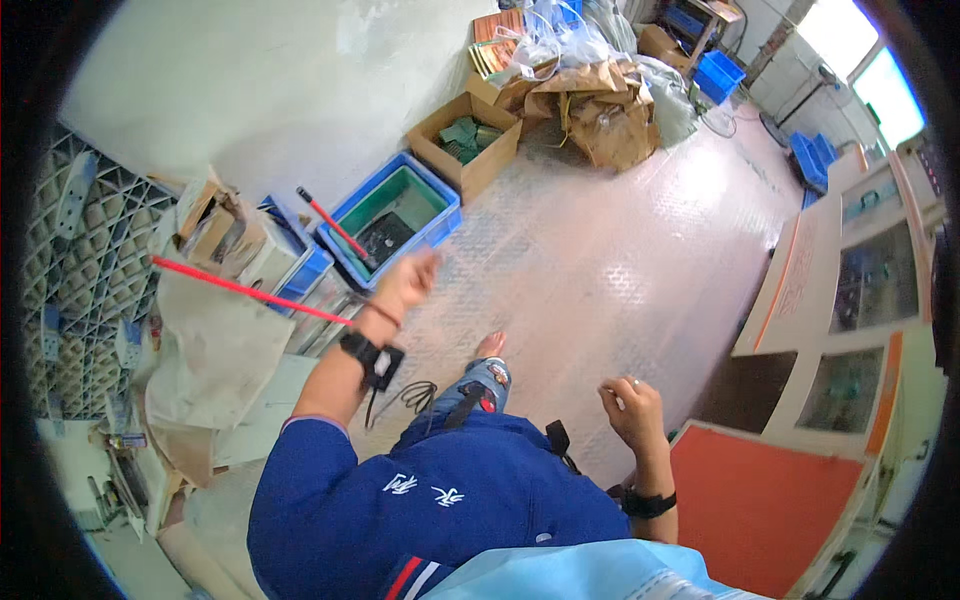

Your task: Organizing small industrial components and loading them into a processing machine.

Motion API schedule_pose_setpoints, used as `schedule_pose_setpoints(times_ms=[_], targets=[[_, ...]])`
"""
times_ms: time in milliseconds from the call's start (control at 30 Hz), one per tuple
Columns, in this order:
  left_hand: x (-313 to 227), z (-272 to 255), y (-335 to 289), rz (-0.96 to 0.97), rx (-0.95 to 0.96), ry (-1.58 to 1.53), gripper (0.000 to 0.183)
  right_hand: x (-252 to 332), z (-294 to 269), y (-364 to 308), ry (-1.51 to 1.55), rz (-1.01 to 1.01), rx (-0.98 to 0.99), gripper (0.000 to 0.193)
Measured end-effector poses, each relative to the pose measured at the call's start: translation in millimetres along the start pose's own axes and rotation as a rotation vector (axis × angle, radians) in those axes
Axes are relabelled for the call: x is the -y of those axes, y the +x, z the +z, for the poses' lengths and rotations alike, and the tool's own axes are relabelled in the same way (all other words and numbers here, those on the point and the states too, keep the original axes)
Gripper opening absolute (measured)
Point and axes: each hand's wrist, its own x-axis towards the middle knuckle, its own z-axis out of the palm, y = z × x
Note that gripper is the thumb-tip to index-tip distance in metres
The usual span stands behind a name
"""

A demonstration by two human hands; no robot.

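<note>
Saw left hand (pixel 408 280) near lower rim of blue tub (pixel 437 228), blurred; cannot tell whether gripping. Found red rod (pixel 240 289) ending by left wrist, black-tipped red bar (pixel 338 230) across tub. Noted right hand (pixel 633 408) well apart, half open, holding nothing visible, near corner of red panel (pixel 760 510). Marked wide floor (pixel 620 250) between tub edge and orange-trimmed cabinet (pixel 790 285)

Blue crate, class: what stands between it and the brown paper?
In the head view, an open cardboard box separates the blue crate from the brown paper.
</note>
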Motion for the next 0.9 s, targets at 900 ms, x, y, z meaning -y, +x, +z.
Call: schedule_pose_setpoints(times_ms=[900], targets=[[25,470,576,-0.122,0.011,0.402,0.007,-479,-277,216,-0.386,0.725,-0.51,0.01]])
